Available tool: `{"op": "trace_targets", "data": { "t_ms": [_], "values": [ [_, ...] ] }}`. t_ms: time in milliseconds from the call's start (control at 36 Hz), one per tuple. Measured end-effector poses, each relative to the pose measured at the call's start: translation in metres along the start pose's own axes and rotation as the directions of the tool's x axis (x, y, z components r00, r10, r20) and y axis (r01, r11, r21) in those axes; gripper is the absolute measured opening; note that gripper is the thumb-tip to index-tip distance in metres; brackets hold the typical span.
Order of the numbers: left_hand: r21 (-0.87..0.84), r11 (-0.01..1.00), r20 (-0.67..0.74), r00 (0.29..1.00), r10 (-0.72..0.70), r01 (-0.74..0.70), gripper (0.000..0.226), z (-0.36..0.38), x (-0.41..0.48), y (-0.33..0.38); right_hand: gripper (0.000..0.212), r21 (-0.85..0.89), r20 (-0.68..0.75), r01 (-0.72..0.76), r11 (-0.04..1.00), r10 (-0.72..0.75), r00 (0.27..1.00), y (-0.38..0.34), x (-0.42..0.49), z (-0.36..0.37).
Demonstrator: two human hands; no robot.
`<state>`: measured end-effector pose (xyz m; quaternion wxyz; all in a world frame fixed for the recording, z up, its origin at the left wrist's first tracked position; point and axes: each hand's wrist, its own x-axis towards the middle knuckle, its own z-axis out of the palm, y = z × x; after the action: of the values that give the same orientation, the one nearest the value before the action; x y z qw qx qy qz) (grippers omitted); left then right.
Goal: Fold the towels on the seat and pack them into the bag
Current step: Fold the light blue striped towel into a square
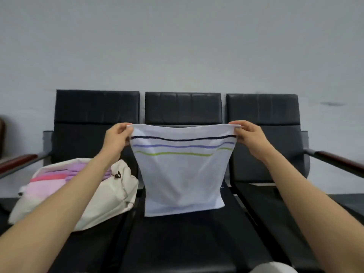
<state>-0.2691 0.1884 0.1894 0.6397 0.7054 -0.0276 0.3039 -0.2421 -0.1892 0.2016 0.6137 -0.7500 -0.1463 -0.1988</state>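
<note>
While the left hand (117, 137) and right hand (248, 135) each pinch a top corner, the striped white towel (182, 174) hangs above the middle seat (177, 243), ready for folding; the canvas bag (110, 196) waits beside.

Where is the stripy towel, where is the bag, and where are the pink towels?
Stripy towel (182, 174): head view, on its plain white middle below the stripes.
Bag (110, 196): head view, on its cream side panel.
Pink towels (44, 187): head view, on the pale pink fabric showing in the bag's opening.
</note>
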Motion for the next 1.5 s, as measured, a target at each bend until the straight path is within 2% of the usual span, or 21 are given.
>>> {"op": "trace_targets", "data": {
  "t_ms": [167,250,389,472,583,667,778,833,889,972,1083,1139,1167,1222,1306,1361,1500],
  "values": [
    [0.107,0.992,0.028,0.998,0.064,-0.067,0.004,-0.024,-0.013,0.031,0.012,-0.078,-0.072,0.082,0.994,-0.088,0.994,-0.036,-0.013,-0.017],
    [0.149,0.988,0.073,0.997,0.037,-0.047,0.003,-0.034,-0.022,0.037,0.006,-0.051,-0.047,0.083,0.995,-0.086,0.995,-0.046,-0.023,-0.025],
    [0.081,0.996,0.151,0.988,-0.041,0.029,0.015,-0.043,-0.026,0.047,0.007,0.009,-0.026,0.083,0.997,-0.082,0.996,-0.056,-0.033,-0.029],
    [0.111,0.992,0.147,0.987,-0.067,0.051,0.013,-0.043,-0.022,0.04,0.008,-0.063,0.009,0.046,0.997,-0.045,0.999,-0.05,-0.034,-0.024],
    [0.26,0.958,0.134,0.978,-0.158,0.119,0.012,-0.035,-0.02,-0.01,0.008,-0.245,0.04,-0.061,0.968,0.073,0.997,0.001,-0.028,-0.011],
    [0.401,0.894,0.122,0.956,-0.266,0.198,0.01,-0.02,-0.03,-0.075,0.008,-0.405,0.047,-0.174,0.898,0.211,0.976,0.062,-0.03,0.006],
    [0.533,0.804,0.094,0.926,-0.366,0.264,0.006,0.004,-0.064,-0.15,0.012,-0.457,0.039,-0.342,0.821,0.403,0.915,0.14,-0.051,0.033],
    [0.543,0.79,0.079,0.92,-0.384,0.283,0.016,0.011,-0.074,-0.175,0.012,-0.42,0.01,-0.423,0.803,0.471,0.882,0.163,-0.061,0.044],
    [0.555,0.778,0.062,0.918,-0.392,0.295,0.013,0.015,-0.074,-0.191,0.012,-0.403,-0.026,-0.461,0.791,0.494,0.869,0.178,-0.062,0.049],
    [0.541,0.772,0.064,0.899,-0.433,0.334,0.007,0.016,-0.055,-0.202,0.013,-0.421,-0.066,-0.433,0.797,0.449,0.891,0.19,-0.044,0.049],
    [0.405,0.813,0.078,0.87,-0.486,0.418,0.009,0.018,-0.013,-0.201,0.011,-0.384,-0.063,-0.414,0.826,0.424,0.904,0.195,-0.003,0.049],
    [0.41,0.809,0.066,0.871,-0.486,0.421,0.007,0.019,0.003,-0.203,0.009,-0.389,-0.047,-0.403,0.828,0.42,0.906,0.199,0.014,0.053],
    [0.465,0.787,0.072,0.868,-0.491,0.406,0.006,0.02,0.008,-0.208,0.009,-0.409,-0.029,-0.402,0.82,0.428,0.903,0.205,0.019,0.057],
    [0.634,0.678,0.101,0.829,-0.549,0.372,0.013,0.021,0.008,-0.227,0.009,-0.484,0.017,-0.417,0.769,0.484,0.875,0.224,0.021,0.069],
    [0.789,0.506,0.096,0.745,-0.66,0.347,0.012,0.021,-0.015,-0.269,0.008,-0.627,0.091,-0.439,0.643,0.621,0.779,0.266,0.007,0.091],
    [0.82,0.473,0.077,0.756,-0.65,0.323,0.011,0.02,-0.026,-0.29,0.006,-0.676,0.103,-0.452,0.582,0.682,0.724,0.284,-0.008,0.102],
    [0.845,0.482,0.111,0.806,-0.581,0.232,0.014,0.021,-0.02,-0.297,0.011,-0.705,0.098,-0.391,0.592,0.627,0.772,0.3,-0.011,0.108]
  ]
}}
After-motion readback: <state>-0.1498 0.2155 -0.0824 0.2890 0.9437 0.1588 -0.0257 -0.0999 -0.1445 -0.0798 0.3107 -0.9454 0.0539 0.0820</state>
